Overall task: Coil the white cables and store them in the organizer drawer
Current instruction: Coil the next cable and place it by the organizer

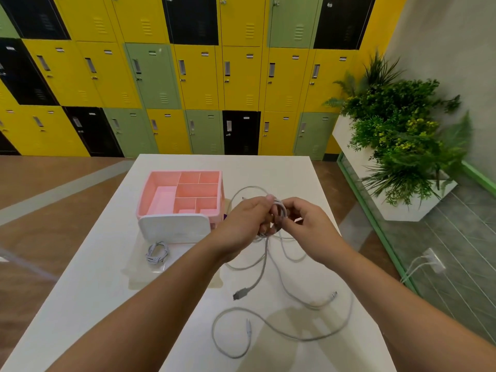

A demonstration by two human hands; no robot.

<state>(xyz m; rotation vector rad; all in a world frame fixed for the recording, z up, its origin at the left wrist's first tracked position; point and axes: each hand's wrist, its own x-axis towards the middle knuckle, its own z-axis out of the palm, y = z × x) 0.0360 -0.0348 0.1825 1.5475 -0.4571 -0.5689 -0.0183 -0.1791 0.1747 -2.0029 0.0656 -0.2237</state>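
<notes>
My left hand [248, 220] grips a partly wound coil of white cable [279, 210] above the white table [94, 291]. My right hand [302, 224] pinches the same coil from the right. The cable's loose tail hangs down to a grey plug [239, 294] on the table. Another loose white cable [281, 331] snakes across the near table. A finished small coil [157, 252] lies in the clear pulled-out drawer [139, 272] in front of the pink organizer [150, 194], which has a white front panel [174, 228].
Yellow, green and black lockers [188, 76] fill the wall behind the table. A white planter with green plants [397, 130] stands at the right, beside a glass partition with a green frame [375, 224]. Brown floor surrounds the table.
</notes>
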